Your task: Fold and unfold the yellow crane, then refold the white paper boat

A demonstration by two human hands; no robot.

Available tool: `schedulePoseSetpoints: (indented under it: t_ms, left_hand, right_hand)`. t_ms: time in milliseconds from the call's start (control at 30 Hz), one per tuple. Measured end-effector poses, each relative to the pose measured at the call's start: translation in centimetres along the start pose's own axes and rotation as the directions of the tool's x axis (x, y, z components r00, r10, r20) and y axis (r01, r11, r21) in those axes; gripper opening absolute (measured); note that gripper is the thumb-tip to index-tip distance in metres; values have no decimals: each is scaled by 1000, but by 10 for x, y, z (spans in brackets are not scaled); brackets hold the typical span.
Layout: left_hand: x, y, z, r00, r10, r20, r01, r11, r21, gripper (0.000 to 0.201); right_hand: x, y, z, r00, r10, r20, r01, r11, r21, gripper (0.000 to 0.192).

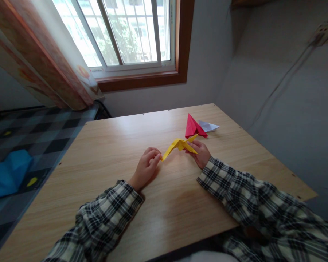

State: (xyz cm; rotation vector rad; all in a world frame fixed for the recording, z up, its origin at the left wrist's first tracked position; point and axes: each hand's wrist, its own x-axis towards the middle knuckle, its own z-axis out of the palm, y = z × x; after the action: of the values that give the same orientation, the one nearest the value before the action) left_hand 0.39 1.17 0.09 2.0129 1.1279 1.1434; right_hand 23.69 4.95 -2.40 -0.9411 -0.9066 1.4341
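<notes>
A yellow origami crane (179,143) is held between my two hands, above the wooden table (120,143). My left hand (149,163) pinches the tip of one long, thin end of it. On the other side, my right hand (200,153) grips the folded body near two pointed flaps; some of its fingers are hidden behind the paper. Just beyond my right hand stands a red folded paper piece (193,127). A white folded paper piece (208,126) lies beside the red one, partly behind it.
Left of the table is a surface with a dark checked cloth (54,120), bearing a blue folded paper (12,173). A window (125,36) and a curtain (41,47) are at the back. A cable (282,78) runs down the right wall from a socket.
</notes>
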Motion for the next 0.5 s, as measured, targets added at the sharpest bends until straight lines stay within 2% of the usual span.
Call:
schedulePoseSetpoints:
  t_ms: [67, 133, 300, 400, 500]
  left_hand:
    - [-2, 3, 1, 999, 8, 32, -10, 997, 80, 31]
    - [-3, 6, 2, 1000, 24, 3, -24, 986, 168, 33]
    - [-7, 19, 5, 990, 125, -72, -89, 921, 380, 23]
    - [-7, 23, 12, 993, 114, -23, -89, 871, 483, 25]
    - [-6, 22, 18, 998, 61, 0, -53, 871, 488, 19]
  right_hand:
    - [0, 1, 0, 1000, -7, 7, 7, 1000, -13, 41]
    - [1, 3, -1, 999, -28, 34, 30, 999, -43, 40]
    - [0, 6, -2, 990, -79, 120, 100, 979, -178, 35]
    - [-3, 5, -2, 976, -99, 193, 146, 959, -244, 34]
    - [-5, 5, -2, 962, -106, 253, 175, 947, -268, 33]
